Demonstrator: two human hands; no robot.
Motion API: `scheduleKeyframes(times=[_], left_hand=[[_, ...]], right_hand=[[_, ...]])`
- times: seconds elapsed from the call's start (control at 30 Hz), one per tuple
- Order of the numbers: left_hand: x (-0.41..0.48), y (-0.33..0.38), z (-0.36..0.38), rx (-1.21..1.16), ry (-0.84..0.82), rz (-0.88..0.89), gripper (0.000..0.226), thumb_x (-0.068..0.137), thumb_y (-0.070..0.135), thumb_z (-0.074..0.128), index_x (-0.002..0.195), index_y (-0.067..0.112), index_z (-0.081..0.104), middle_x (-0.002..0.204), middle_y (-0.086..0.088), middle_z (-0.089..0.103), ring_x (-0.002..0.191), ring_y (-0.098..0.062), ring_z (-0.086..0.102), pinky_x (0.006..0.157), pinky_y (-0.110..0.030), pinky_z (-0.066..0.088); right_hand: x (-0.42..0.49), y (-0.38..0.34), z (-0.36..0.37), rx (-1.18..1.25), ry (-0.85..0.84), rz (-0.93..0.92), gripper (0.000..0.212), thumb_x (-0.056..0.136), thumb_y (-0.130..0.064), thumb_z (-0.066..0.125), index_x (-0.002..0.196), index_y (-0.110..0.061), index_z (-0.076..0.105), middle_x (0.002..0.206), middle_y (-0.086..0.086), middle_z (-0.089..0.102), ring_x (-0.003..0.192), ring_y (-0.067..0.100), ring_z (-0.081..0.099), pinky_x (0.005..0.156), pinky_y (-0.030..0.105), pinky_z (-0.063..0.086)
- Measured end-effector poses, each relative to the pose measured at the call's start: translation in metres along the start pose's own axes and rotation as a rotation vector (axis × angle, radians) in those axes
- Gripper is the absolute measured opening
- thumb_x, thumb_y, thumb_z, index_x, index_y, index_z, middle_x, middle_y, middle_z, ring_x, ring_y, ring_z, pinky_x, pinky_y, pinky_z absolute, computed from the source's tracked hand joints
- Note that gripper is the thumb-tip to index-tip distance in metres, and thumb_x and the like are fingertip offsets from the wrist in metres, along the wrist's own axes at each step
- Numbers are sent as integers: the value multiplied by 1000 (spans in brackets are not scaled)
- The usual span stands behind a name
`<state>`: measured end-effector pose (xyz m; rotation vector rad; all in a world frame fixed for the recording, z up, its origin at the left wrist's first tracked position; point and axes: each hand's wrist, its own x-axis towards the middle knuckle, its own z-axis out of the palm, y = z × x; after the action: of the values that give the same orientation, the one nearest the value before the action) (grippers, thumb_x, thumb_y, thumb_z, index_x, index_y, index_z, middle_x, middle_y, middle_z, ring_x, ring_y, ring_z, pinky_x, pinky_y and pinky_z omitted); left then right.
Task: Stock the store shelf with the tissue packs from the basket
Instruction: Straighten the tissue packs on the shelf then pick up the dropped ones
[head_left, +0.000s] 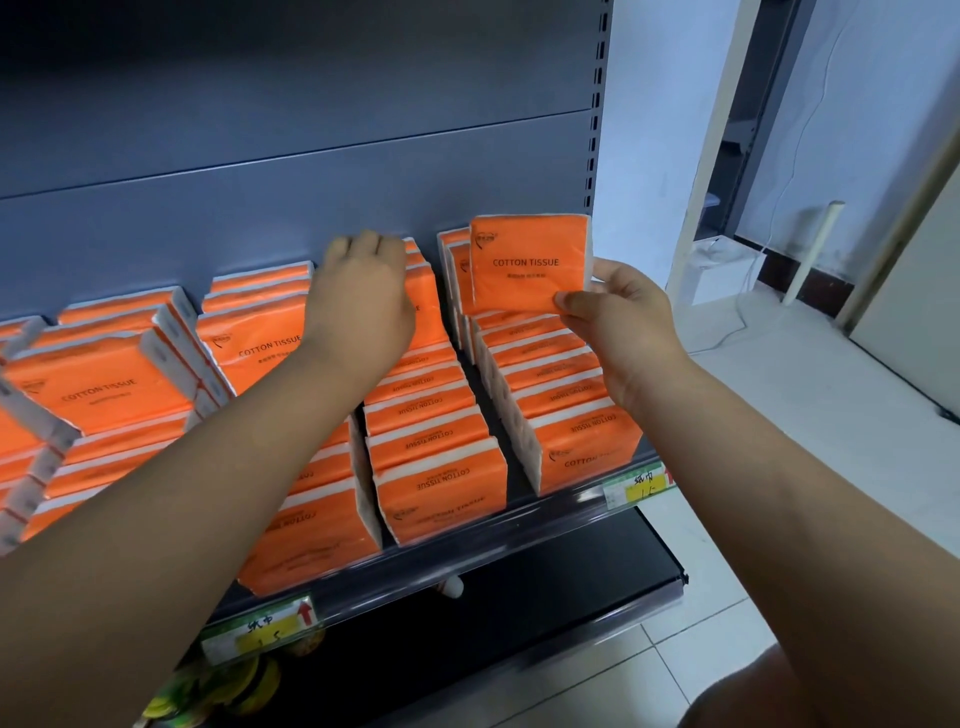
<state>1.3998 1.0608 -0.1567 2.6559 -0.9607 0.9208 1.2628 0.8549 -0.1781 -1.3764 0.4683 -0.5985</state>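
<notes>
Held upright in the upper middle-right of the frame: orange plastic-wrapped tissue pack (530, 262), black COTTON TISSUE print toward the camera. It hangs just above the back end of the rightmost row of same orange packs (566, 400). Probably kept vertical in order to slide down behind that row, matching the packs standing there edge-up. Not yet resting on the grey metal store shelf (467, 551); in the air, close to the dark grey back panel (311, 156).

Pinched at its lower right corner by the right hand (618, 317): thumb on the front face, other fingers behind the white side edge, partly closed, not wrapped fully around. A light grip, seemingly enough for a soft packet, and leaving most of the pack free to enter the gap.

At the centre of the frame, left hand (363, 296) stretched to the back of the middle row (436, 441), knuckles up, fingers bent down over the top of the rear upright packs. Fingertips hidden behind them, so cannot tell whether gripping or only pressing. Likely steadying those packs against tipping during the placement beside them.

At the left of the frame, more orange packs lying flat in leaning stacks (104, 384). Yellow-green price labels (641, 486) along the clear front rail. No basket visible anywhere. Nearly full by the look of the rows, so judged close to the end of the stocking.
</notes>
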Motion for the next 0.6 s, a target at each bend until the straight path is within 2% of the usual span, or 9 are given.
scheduleKeyframes(times=[0.07,0.13,0.2,0.23,0.3,0.4,0.47,0.6], left_hand=[[-5,18,-6,-147,98,59,34,91,9,57,125,3,63,122,-18,64,116,-39,55,100,-44,43],[-11,42,-11,-374,109,59,37,94,14,57,131,13,62,124,-7,66,118,-29,57,101,-37,44],[-15,61,-15,-650,47,-49,37,94,16,58,130,25,60,121,8,66,114,-13,60,99,-30,50],[-16,67,-16,-788,13,-131,35,95,14,59,127,28,60,118,14,65,110,-5,61,96,-26,51],[-15,76,-17,-985,-52,-264,35,95,9,58,122,31,59,116,19,64,107,1,62,95,-24,53],[-14,83,-10,-1091,-138,-342,35,95,11,61,126,28,59,117,18,64,108,-4,65,97,-33,56],[-13,86,0,-1130,-164,-407,36,94,10,61,126,27,58,113,21,63,105,-2,65,95,-32,57],[-11,91,15,-1115,-155,-492,37,94,9,60,127,25,56,108,20,62,100,-2,64,87,-26,54]], right_hand=[[0,-1,0,31,-37,11,31,96,-6,67,123,-21,68,102,0,80,86,21,80,78,38,64],[0,-2,1,167,-83,35,35,95,2,64,126,-14,67,106,6,80,92,24,79,77,34,63],[2,-2,2,267,-97,49,38,94,7,62,127,-11,65,108,10,79,93,24,79,73,29,62],[4,-1,2,244,-74,44,38,94,6,63,128,-13,65,107,8,80,91,22,79,71,28,61],[11,2,1,30,27,-20,41,92,-2,69,128,-21,61,102,1,80,88,18,79,72,33,62],[23,5,1,-292,156,-160,37,87,-11,71,114,-30,56,97,-11,76,89,13,75,87,41,61],[29,4,4,-384,164,-206,32,84,-10,67,108,-31,60,99,-15,74,94,10,72,92,43,59],[36,3,9,-529,95,-246,33,85,-11,63,116,-23,67,109,-10,70,103,15,68,94,38,56]])
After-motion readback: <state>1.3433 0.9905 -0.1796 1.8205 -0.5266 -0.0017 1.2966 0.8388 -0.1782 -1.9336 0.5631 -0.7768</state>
